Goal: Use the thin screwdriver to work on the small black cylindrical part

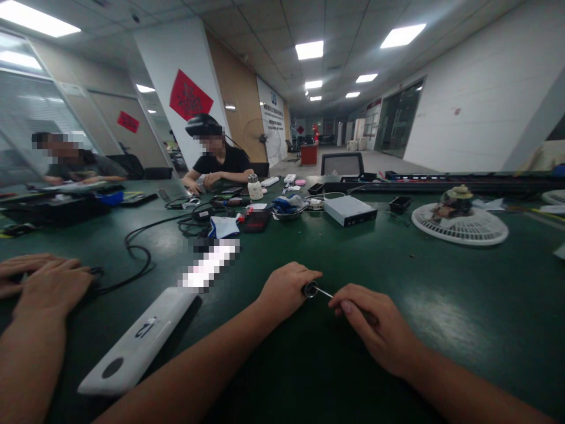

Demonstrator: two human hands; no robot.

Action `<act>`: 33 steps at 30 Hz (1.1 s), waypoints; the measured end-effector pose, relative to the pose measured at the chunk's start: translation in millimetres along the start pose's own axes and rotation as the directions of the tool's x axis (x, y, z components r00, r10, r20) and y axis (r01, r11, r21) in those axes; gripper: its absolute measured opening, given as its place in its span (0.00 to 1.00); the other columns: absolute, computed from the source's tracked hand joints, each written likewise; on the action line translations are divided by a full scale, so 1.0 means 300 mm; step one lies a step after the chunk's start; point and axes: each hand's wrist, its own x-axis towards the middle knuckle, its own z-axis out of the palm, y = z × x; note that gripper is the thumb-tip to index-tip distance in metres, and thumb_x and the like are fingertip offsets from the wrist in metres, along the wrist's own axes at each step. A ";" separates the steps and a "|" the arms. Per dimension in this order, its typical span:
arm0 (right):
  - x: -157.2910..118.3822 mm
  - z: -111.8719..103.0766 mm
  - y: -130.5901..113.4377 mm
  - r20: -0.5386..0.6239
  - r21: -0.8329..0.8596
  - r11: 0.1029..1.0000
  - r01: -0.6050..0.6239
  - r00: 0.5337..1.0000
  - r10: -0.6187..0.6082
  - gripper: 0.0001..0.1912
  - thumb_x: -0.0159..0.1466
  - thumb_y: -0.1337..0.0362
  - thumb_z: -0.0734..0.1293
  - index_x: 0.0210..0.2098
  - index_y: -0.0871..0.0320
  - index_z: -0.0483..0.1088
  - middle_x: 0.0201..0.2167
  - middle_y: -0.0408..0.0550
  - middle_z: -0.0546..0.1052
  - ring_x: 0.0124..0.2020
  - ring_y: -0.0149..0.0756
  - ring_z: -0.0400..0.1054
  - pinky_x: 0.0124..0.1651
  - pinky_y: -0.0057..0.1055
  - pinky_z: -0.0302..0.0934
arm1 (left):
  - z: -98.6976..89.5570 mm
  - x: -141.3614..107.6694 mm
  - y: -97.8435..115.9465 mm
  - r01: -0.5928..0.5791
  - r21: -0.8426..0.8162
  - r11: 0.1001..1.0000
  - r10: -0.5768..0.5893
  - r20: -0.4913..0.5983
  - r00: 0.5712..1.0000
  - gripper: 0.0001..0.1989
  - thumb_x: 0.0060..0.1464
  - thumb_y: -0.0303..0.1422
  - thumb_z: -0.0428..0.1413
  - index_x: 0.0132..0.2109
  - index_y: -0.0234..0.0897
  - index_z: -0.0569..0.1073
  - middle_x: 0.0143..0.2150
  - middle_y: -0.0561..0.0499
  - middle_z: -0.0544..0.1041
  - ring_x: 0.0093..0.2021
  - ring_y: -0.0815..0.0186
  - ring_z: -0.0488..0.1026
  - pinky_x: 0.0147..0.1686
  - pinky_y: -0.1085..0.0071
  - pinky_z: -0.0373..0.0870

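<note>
Near the middle of the green table (282, 365), my left hand (286, 288) is closed around a small dark cylindrical piece (310, 289) with a round metallic rim facing right. Most of that piece is hidden inside the fingers. My right hand (375, 321) pinches a thin metal rod (324, 292), whose far tip meets the round opening. The rod's rear end is covered by the fingers, so its kind does not show. To the left of my left forearm lies a long white device (141, 341) with a dark oval and handwritten marks.
At far left are another person's hands (48, 282) beside a black cable (141, 259). A grey box-shaped drive (351, 210), a white fan grille with a motor (459, 224), a bowl with blue cloth (289, 206) and a bottle (255, 187) stand farther back. Two people sit across the table.
</note>
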 end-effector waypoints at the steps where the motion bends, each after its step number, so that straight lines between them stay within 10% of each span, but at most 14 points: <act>1: 0.001 0.000 -0.002 0.024 0.006 1.000 0.009 1.000 -0.009 0.13 0.72 0.63 0.57 0.42 0.55 0.73 0.34 0.45 0.76 0.33 0.33 0.70 0.36 0.29 0.61 | 0.001 0.000 -0.002 -0.002 -0.002 1.000 0.002 0.000 1.000 0.16 0.59 0.27 0.55 0.53 0.41 0.75 0.45 0.50 0.80 0.45 0.63 0.74 0.45 0.66 0.71; 33: -0.002 0.004 0.002 -0.007 -0.048 0.999 -0.022 1.000 0.022 0.13 0.72 0.64 0.57 0.39 0.56 0.73 0.32 0.43 0.75 0.32 0.32 0.70 0.37 0.30 0.60 | -0.010 0.004 0.009 -0.016 0.046 0.999 0.015 0.020 1.000 0.16 0.57 0.27 0.56 0.52 0.41 0.76 0.44 0.51 0.80 0.43 0.62 0.75 0.44 0.65 0.69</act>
